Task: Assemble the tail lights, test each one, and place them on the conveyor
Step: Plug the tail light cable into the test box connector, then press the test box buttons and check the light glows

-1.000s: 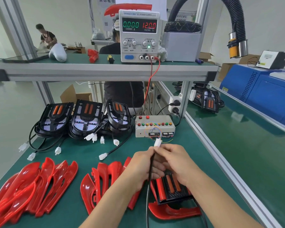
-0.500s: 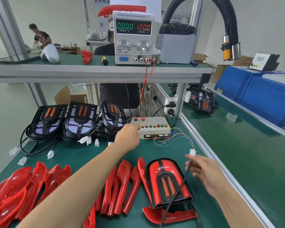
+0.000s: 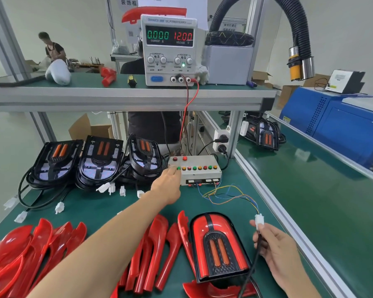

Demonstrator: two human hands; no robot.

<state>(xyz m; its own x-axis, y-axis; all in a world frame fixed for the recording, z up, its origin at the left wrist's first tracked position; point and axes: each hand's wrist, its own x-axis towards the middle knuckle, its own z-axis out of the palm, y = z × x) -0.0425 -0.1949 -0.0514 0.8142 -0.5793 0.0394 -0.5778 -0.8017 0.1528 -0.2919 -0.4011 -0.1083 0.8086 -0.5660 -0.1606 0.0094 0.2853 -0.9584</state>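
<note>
Three black housings [image 3: 99,160] behind one assembled tail light [image 3: 219,246].

Up beyond the left hand [image 3: 166,186], a grey helmet-shaped shell [image 3: 58,72] sat on the shelf [image 3: 116,93], with a red plastic part [image 3: 108,76] and a yellow-banded black tool [image 3: 132,80] beside it. Far right of the right hand [image 3: 280,254] stood a blue machine [image 3: 336,121]; a black corrugated hose [image 3: 289,24] hung overhead.
</note>
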